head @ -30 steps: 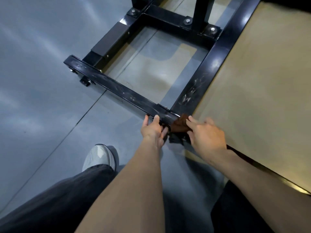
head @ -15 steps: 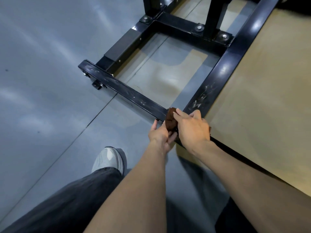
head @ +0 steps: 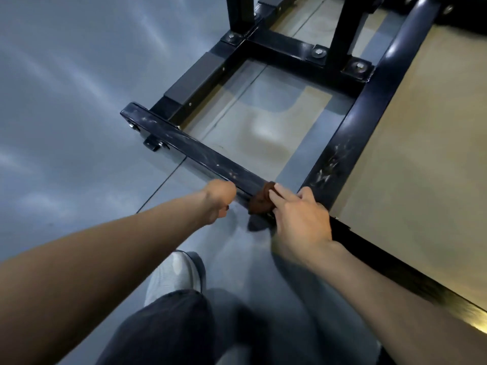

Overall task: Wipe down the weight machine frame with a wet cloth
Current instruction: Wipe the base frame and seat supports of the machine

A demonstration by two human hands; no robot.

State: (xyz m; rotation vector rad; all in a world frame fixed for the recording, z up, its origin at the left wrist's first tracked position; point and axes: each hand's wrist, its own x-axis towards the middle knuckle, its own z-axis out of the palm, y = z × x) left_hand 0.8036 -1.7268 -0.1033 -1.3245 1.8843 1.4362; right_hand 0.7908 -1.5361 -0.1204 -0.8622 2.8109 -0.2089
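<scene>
The black weight machine frame [head: 369, 101] lies low on the floor, and its scuffed front crossbar [head: 205, 156] runs from the left toward the near corner. A brown cloth [head: 259, 200] is draped over that crossbar close to the corner. My right hand [head: 300, 219] holds the cloth against the bar, with its fingers lying over the top of it. My left hand [head: 217, 200] sits just left of the cloth at the bar's near side, its fingers curled under, with nothing seen in it.
Two black uprights [head: 239, 11] bolted to a rear crossbar rise at the top. A tan floor mat [head: 421, 154] lies right of the frame, grey floor to the left. My white shoe [head: 171, 277] and dark trouser leg are below the hands.
The cloth and my right hand have slid a little left along the front crossbar, away from the corner. My left hand has moved left off the cloth and curled.
</scene>
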